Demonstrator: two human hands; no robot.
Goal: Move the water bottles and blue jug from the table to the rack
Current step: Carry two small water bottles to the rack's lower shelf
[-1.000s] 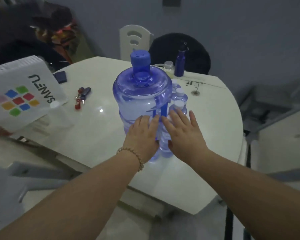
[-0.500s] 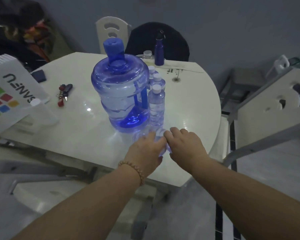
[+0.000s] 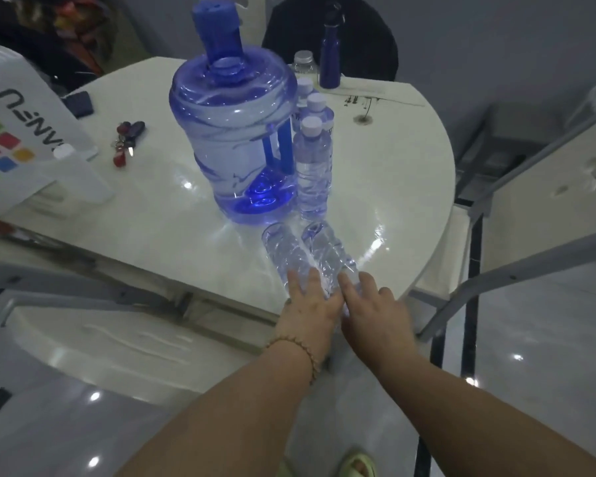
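A dim room with a grey wall is surrounding a round white worktop (image 3: 152, 215). Near its front edge the left hand (image 3: 310, 304) is gripping one clear water bottle (image 3: 286, 253) and the right hand (image 3: 372, 308) is gripping a second bottle (image 3: 331, 249), both tilted with their bases pointing away. Just beyond them the blue jug (image 3: 234, 132) is standing upright, with more small bottles (image 3: 313, 166) standing in a row, touching its right side. A dark blue flask (image 3: 331, 56) is standing farther back. Keys (image 3: 126, 142) and a white box (image 3: 18, 132) are lying to the left. A white rack (image 3: 547, 173) is standing at the right.
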